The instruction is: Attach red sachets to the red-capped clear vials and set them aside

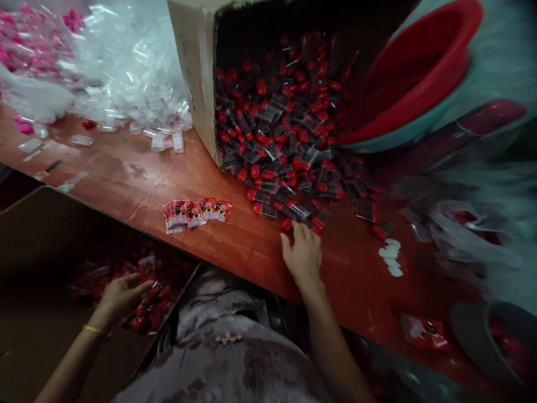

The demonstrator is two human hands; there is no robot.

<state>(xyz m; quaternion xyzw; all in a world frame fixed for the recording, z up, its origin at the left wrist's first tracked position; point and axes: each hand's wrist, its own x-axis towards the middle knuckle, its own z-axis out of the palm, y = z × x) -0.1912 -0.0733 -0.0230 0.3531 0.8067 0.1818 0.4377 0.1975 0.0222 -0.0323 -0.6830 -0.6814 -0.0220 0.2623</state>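
My left hand (121, 296) hovers over an open cardboard box (39, 235) below the table edge, thumb and fingers apart with nothing visible between them. Under it lie many red packaged pieces (145, 316). My right hand (304, 254) is at the near edge of a heap of clear plastic tubes with red caps (272, 184). Its thumb stands away from the fingers, and the fingertips reach a red-capped tube (318, 224), partly hidden by them. Between the hands, a fanned row of red printed packets (195, 212) lies on the table.
The heap spills from a tipped carton (197, 84) onto the reddish table (235, 246). A red basin (457, 33) leans at the right. White discs (391, 257) and a red packet (423, 331) lie nearby. Clear plastic pieces (126, 61) are piled at the back left.
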